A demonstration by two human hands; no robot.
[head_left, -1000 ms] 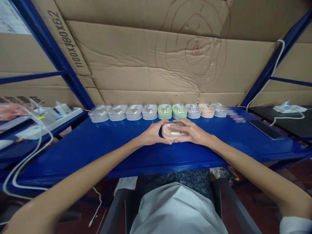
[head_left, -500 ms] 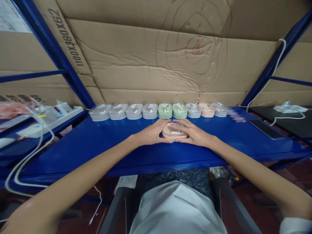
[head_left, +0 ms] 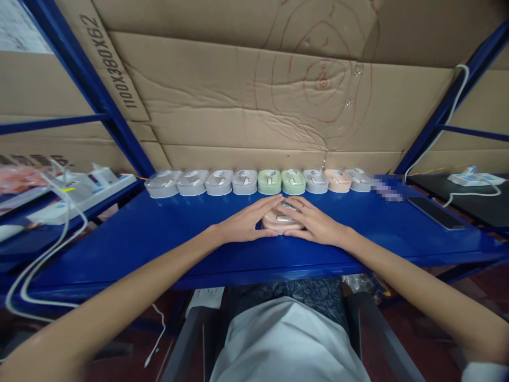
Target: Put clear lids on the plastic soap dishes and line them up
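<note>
A glossy painted metal shelf [head_left: 159, 233] is shining under smooth plastic cases [head_left: 254, 181]; matt, creased cardboard [head_left: 222, 101] is lining the back.

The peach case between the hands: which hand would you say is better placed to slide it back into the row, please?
Probably the right hand: the peach case lies under its fingers, and the row's free end is on its side. The left hand touches only the case's left edge.

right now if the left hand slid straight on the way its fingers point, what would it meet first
The left hand points forward and right, already against the pink case. Past that, probably the green case in the back row, though depth is unclear.
</note>
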